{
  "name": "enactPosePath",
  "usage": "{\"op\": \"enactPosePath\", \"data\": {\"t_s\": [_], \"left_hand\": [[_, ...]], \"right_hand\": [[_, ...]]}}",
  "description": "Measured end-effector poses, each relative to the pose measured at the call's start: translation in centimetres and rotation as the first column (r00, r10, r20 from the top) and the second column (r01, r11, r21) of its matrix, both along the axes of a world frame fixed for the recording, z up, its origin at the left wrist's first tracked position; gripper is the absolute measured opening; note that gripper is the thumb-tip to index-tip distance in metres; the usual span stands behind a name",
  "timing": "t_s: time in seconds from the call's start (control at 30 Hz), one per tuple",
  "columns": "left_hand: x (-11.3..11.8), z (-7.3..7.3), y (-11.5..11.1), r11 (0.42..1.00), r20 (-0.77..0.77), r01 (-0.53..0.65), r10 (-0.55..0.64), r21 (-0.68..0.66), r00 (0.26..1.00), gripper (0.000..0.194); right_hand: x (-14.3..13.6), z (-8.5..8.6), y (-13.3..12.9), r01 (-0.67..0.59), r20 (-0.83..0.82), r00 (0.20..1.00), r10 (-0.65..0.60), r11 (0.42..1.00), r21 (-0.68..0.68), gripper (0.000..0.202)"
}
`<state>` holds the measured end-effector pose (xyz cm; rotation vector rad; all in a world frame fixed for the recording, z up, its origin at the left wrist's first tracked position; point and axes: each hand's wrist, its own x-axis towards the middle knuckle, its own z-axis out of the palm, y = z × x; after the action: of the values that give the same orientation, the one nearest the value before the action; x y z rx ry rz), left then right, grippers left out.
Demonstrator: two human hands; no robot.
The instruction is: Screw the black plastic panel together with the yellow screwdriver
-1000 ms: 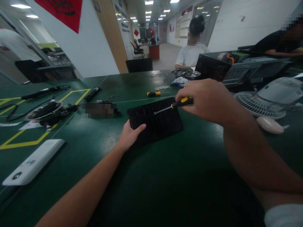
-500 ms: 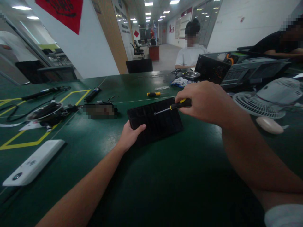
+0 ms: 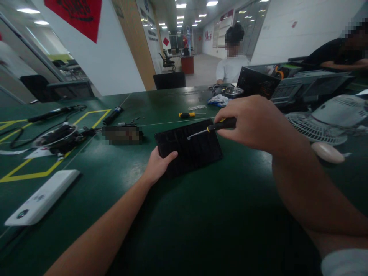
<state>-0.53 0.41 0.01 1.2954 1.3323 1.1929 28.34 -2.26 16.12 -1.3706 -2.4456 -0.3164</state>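
A flat black rectangular panel [image 3: 198, 151] with moulded ridges lies tilted in front of me, over the green table. My left hand [image 3: 161, 163] grips its left edge, thumb on top and the other fingers hidden beneath. In my right hand [image 3: 250, 122] is a screwdriver [image 3: 221, 124] with a black and yellow handle. Its metal shaft slants down to the left, and the tip meets a small shiny spot, perhaps a screw, near the panel's middle. Beyond the panel lies a second, yellow and black screwdriver [image 3: 188, 115].
On the green table [image 3: 201, 226] a white device [image 3: 43, 199] lies at the left, near cables and parts. At the right are a white fan [image 3: 322, 119] and a computer mouse [image 3: 327, 152]. Computer hardware [image 3: 304, 88] stands behind. One person [image 3: 232, 65] sits across; another is far right.
My right hand has shifted very slightly right and its grip on the handle has turned a little. The screwdriver tip stays on the same spot; my left hand holds still.
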Motion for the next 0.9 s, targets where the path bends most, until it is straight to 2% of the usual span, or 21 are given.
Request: {"op": "enactPosePath", "data": {"t_s": [0.37,0.6,0.7,0.9], "left_hand": [[-0.1,-0.2,0.0,1.0,0.006,0.015,-0.016,0.009,1.0,0.056],[-0.1,-0.3,0.1,1.0,0.023,0.018,-0.018,0.011,1.0,0.057],[-0.1,-0.2,0.1,1.0,0.017,0.014,-0.014,0.005,1.0,0.056],[0.0,0.1,0.0,1.0,-0.017,0.005,-0.004,0.011,1.0,0.052]], "right_hand": [[-0.2,-0.4,0.4,0.059,0.011,0.998,-0.059,0.998,-0.028,0.03],[-0.5,-0.6,0.1,0.182,0.003,0.983,-0.182,0.982,-0.051,0.031],[-0.6,-0.7,0.0,0.235,0.049,0.972,-0.231,0.967,-0.096,0.037],[-0.5,-1.1,0.2,0.278,0.196,0.95,-0.241,0.942,-0.189,0.05]]}}
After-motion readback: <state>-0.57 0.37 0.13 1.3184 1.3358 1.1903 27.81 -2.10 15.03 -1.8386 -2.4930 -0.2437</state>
